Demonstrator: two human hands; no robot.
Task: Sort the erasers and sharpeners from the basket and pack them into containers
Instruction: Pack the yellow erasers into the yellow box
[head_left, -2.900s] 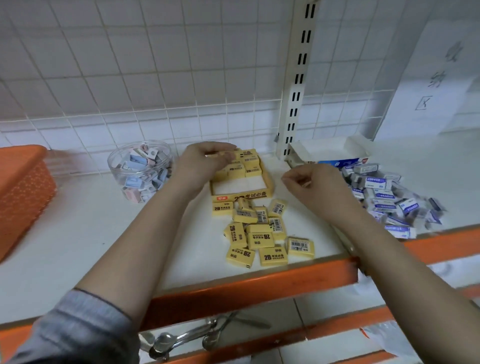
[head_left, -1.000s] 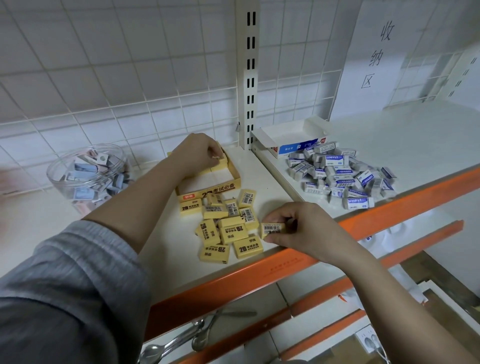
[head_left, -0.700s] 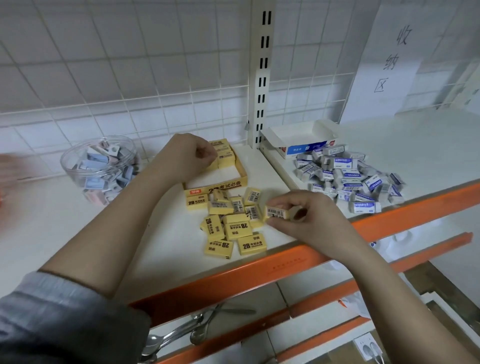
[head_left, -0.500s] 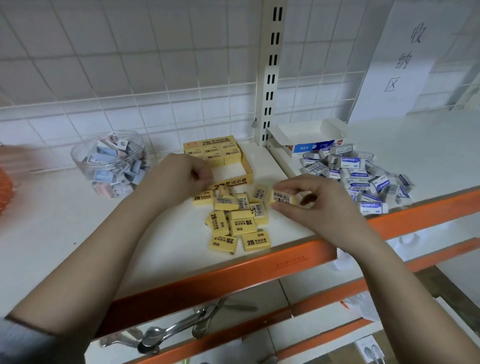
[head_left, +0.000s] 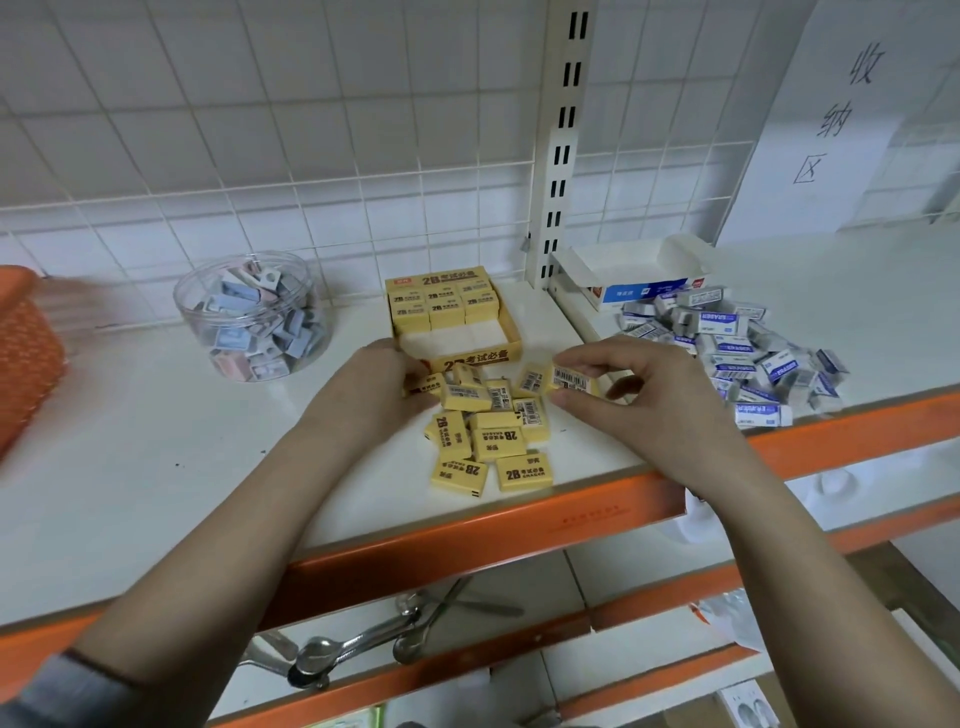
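Head view, only one. Right hand (head_left: 660, 400) pinches one yellow eraser (head_left: 571, 378) between thumb and fingertips, barcode side up, lifted just above the right edge of the loose pile; other fingers curled.

Left hand (head_left: 374, 395) sits at 9 o'clock of the pile, fingers bent onto the leftmost eraser (head_left: 423, 385); actual grip is hidden, can't tell.

Loose yellow erasers (head_left: 488, 431) on the white shelf (head_left: 156, 467): roughly 11 countable, some overlapping, so not exact.

Yellow box (head_left: 454, 325) at 12 o'clock of the pile, touching it at the front wall. Holds 6 visible erasers, 2 rows of 3 at the back; front half shows bare floor.

Clear round tub (head_left: 252, 317) at 10 o'clock, packed with sharpeners, too jumbled to count.

White-and-blue erasers (head_left: 737, 348) heaped at 2–3 o'clock, well over 20, no exact count. One white-blue box (head_left: 628, 270) behind that heap.

Orange basket (head_left: 26, 353) at far 9 o'clock, partly cut off.

Spoons (head_left: 358, 644) on the lower shelf at 6 o'clock, count unclear.
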